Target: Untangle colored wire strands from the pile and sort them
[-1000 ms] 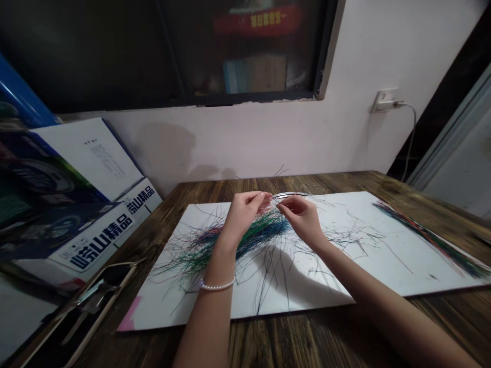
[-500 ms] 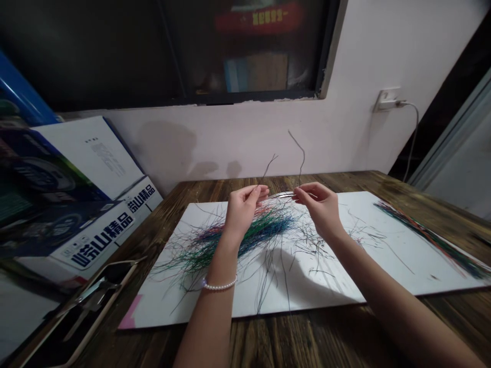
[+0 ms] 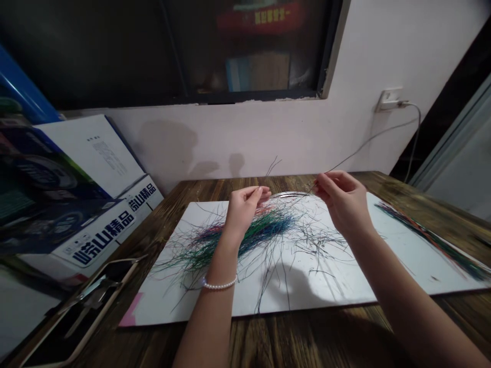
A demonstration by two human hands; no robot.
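Above the white board [image 3: 337, 286], my left hand [image 3: 245, 204] pinches thin dark wires, whose forked ends [image 3: 273, 164] stick up behind its fingertips. My right hand [image 3: 343, 199], higher and to the right, is closed on a long thin wire [image 3: 364, 145] that reaches up and right past the wall. Between the hands shows a curved silvery strip [image 3: 289, 194]. Under and beside my left hand lies a tangled heap of green, blue and red wires [image 3: 268, 227]. Short dark wire bits [image 3: 318, 240] are scattered between the two forearms.
A bundle of coloured wires [image 3: 429, 237] lies on the board's right side. At the left stand printed boxes [image 3: 103, 235] and an open black case [image 3: 88, 312] holding a metal tool. The wooden table [image 3: 291, 342] meets a wall with a socket [image 3: 389, 99] and plugged cable.
My right hand has moved right and slightly up, away from my left hand, and its wire now slants far out to the right. My left hand has hardly moved.
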